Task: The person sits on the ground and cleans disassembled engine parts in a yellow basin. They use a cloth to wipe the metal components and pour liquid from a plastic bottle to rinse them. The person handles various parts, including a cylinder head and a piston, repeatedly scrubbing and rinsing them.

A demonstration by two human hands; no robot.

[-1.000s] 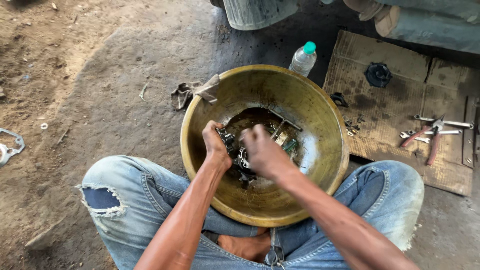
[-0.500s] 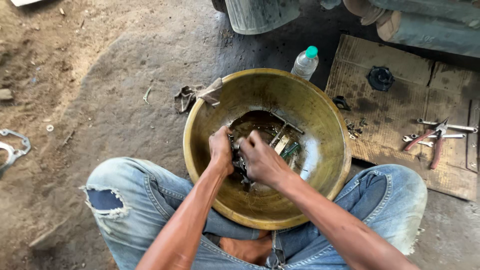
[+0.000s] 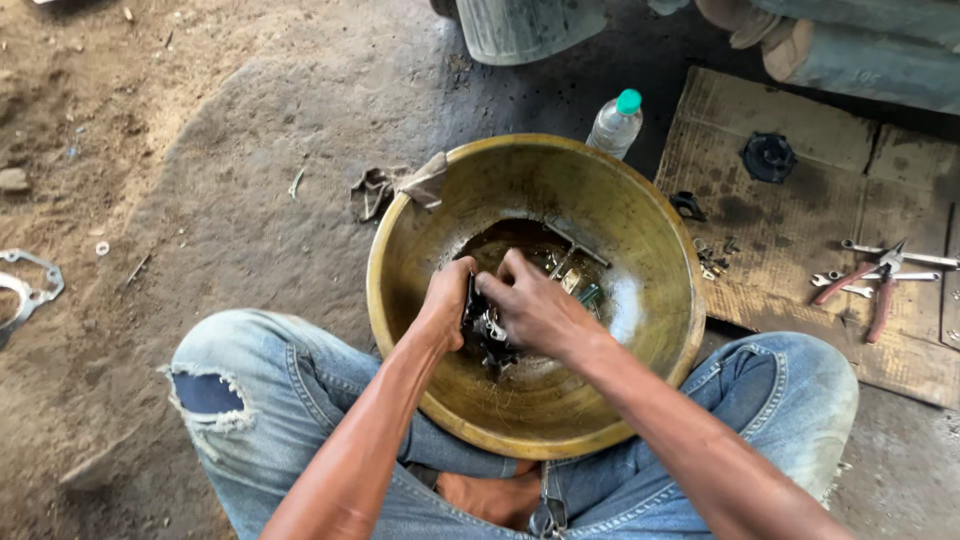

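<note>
both hands down in a large round yellow metal basin point(image 3: 640, 250) set on the dirt floor between the person's knees. left hand point(image 3: 445, 300) and right hand point(image 3: 535, 310) curl together around a dark greasy metal part point(image 3: 487, 335) at the basin's centre, over dark liquid and loose metal bits. a clear plastic bottle with green cap point(image 3: 613, 122) stands just beyond the far rim. a dirty rag point(image 3: 400, 185) lies at the far-left rim. red-handled pliers point(image 3: 870, 285) lie on a flattened cardboard sheet point(image 3: 800, 200), right of the basin.
</note>
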